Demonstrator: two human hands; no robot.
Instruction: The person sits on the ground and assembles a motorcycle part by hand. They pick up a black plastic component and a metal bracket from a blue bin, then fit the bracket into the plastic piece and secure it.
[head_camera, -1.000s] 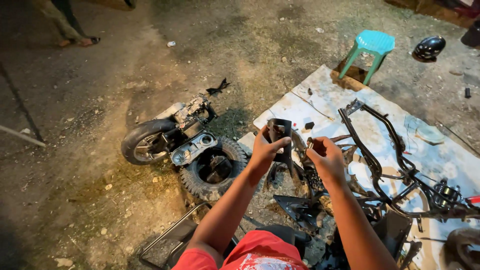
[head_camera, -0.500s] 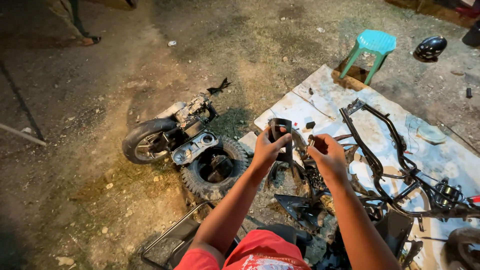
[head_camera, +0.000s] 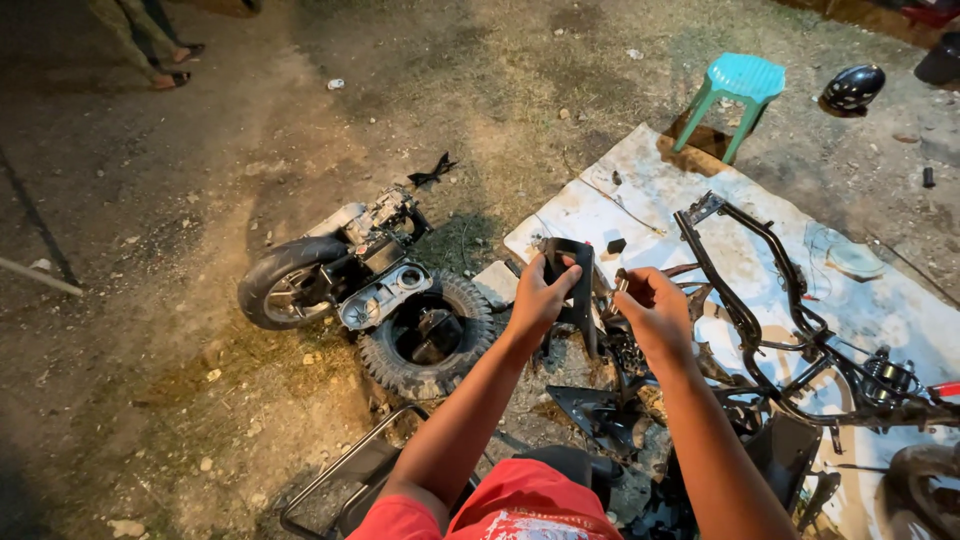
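Note:
My left hand (head_camera: 538, 296) grips a black U-shaped plastic bracket (head_camera: 575, 262), holding it upright above the ground. My right hand (head_camera: 652, 310) is closed beside it around a small metal tool or bolt (head_camera: 620, 283) at the bracket's right edge; which it is I cannot tell. Below my hands lie dark scooter parts (head_camera: 600, 412). A bare black scooter frame (head_camera: 760, 300) rests to the right on a white sheet (head_camera: 640, 190).
An engine with rear wheel (head_camera: 330, 275) and a loose knobby tyre (head_camera: 425, 340) lie on the dirt at left. A teal plastic stool (head_camera: 735, 95) and black helmet (head_camera: 852, 88) stand far right. A person's feet (head_camera: 165, 65) are at top left. A metal rack (head_camera: 340, 480) lies near me.
Both hands stay on the bracket with only small shifts. The person's feet at top left have stepped slightly.

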